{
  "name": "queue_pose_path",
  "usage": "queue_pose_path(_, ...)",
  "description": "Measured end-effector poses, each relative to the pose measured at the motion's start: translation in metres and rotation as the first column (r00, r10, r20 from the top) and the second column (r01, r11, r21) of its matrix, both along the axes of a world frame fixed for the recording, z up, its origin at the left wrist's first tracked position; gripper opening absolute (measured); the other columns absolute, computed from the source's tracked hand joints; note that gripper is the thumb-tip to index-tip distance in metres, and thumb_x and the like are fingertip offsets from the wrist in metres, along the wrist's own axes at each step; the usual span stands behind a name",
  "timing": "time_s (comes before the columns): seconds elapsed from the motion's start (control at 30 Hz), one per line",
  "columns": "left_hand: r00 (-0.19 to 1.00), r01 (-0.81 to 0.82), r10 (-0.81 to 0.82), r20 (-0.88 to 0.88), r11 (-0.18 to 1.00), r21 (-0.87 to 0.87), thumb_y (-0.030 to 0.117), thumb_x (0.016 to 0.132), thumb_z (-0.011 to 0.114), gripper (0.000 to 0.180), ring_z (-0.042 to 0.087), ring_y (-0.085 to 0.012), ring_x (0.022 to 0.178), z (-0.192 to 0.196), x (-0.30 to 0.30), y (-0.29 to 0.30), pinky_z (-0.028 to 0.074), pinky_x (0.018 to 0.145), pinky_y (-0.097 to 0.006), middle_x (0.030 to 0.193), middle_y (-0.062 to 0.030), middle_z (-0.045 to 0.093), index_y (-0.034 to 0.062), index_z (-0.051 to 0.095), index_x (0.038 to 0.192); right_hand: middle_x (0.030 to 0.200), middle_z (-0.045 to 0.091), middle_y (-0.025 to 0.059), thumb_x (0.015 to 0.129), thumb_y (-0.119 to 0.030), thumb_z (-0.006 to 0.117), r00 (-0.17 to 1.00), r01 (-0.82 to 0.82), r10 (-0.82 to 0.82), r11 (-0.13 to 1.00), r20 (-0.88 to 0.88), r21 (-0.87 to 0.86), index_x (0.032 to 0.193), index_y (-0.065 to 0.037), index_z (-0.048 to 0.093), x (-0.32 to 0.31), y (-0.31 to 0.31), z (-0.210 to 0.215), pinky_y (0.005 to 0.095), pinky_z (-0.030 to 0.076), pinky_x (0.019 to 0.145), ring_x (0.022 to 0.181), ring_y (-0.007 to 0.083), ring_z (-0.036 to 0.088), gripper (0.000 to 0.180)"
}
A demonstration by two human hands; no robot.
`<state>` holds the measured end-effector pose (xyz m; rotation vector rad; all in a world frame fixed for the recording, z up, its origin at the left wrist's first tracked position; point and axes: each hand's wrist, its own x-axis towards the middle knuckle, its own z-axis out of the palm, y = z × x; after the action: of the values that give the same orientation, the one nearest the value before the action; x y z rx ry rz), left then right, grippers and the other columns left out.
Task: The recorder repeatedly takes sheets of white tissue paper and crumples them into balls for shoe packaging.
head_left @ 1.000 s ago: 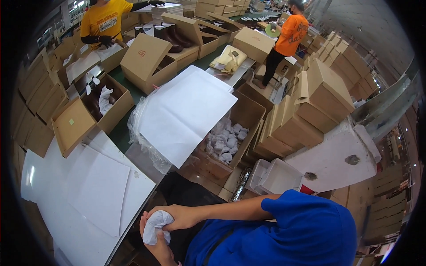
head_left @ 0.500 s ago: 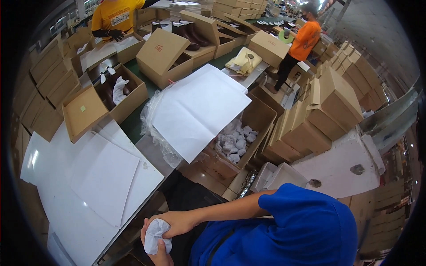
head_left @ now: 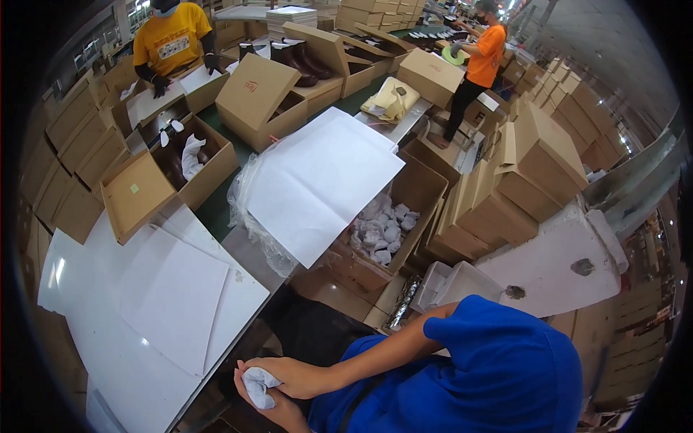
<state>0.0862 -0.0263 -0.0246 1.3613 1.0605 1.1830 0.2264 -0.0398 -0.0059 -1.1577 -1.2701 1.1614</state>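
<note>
Low in front of me, a crumpled wad of white paper (head_left: pixel 258 385) is squeezed between both palms. My right hand (head_left: pixel 299 375) covers it from above and the right, its fingers curled round. My left hand (head_left: pixel 283 414) cups the wad from below, closed on it and partly hidden. A pile of large white paper sheets (head_left: pixel 325 180) lies ahead, with clear plastic wrap round its left edge. Just beyond its right edge, a cardboard box (head_left: pixel 424 180) contains several similar white wads (head_left: pixel 379 238).
White sheets (head_left: pixel 177 296) lie on a white-topped table (head_left: pixel 94 289) to the left. An open shoebox (head_left: pixel 209 184) behind it contains dark brown boots and paper. Boxes (head_left: pixel 476 209) line the right side. Two people, in a yellow shirt (head_left: pixel 173 43) and an orange shirt (head_left: pixel 487 54), stand farther off.
My hands have closed tighter round the paper wad, so less of it shows. The person in yellow has moved both gloved hands onto white paper over a box.
</note>
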Motion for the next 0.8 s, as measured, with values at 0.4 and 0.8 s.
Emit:
queue_pose_path(0.4, 0.958, 0.274, -0.27, -0.1, 0.962, 0.026, 0.059, 0.112, 0.067, 0.088, 0.056, -0.0349, 0.148, 0.048, -0.011, 0.025, 0.043, 0.126, -0.05, 0.166, -0.0207, 0.052, 0.0047, 0.036, 0.173, 0.164, 0.059, 0.0227, 0.099, 0.0, 0.066, 0.989, -0.15, 0.149, 0.986, -0.023, -0.07, 0.175, -0.003, 0.033, 0.032, 0.023, 0.023, 0.0444, 0.049, 0.123, 0.152, 0.0375, 0.06, 0.083)
queue_pose_path(0.8, 0.964, 0.264, -0.263, 0.027, 0.965, -0.01, 0.076, 0.106, 0.062, 0.108, 0.047, -0.0393, 0.158, 0.033, 0.021, 0.022, 0.039, 0.131, -0.052, 0.174, -0.0258, 0.043, -0.0033, 0.031, 0.173, 0.173, 0.03, 0.0206, 0.098, -0.007, 0.07, 0.998, 0.008, 0.007, 0.969, -0.061, 0.246, 0.181, -0.005, -0.002, 0.004, -0.02, 0.02, 0.0471, 0.018, 0.137, 0.164, 0.0377, 0.029, 0.11)
